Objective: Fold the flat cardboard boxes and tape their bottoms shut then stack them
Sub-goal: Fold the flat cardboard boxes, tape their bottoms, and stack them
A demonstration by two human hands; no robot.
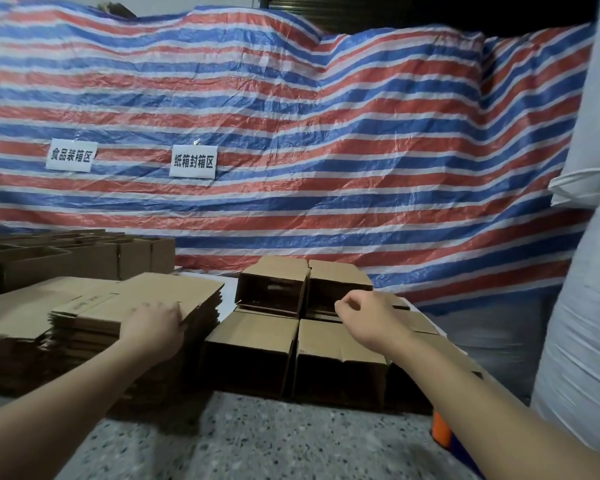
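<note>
Head view: I read this as the pick-up step, taking the next flat box off the pile.

Left hand (153,322) rests on the top sheet of the flat-box pile (136,306) at 9 o'clock, fingers curled over its near edge; whether it truly grips, I cannot tell. Right hand (355,308) hangs loosely curled, holding nothing, just above the folded boxes (274,337) stacked at 12 o'clock. An orange tape roll (442,429) sits at 4 o'clock. Next, I judge: lift one sheet clear, open it square, fold the bottom flaps.
</note>
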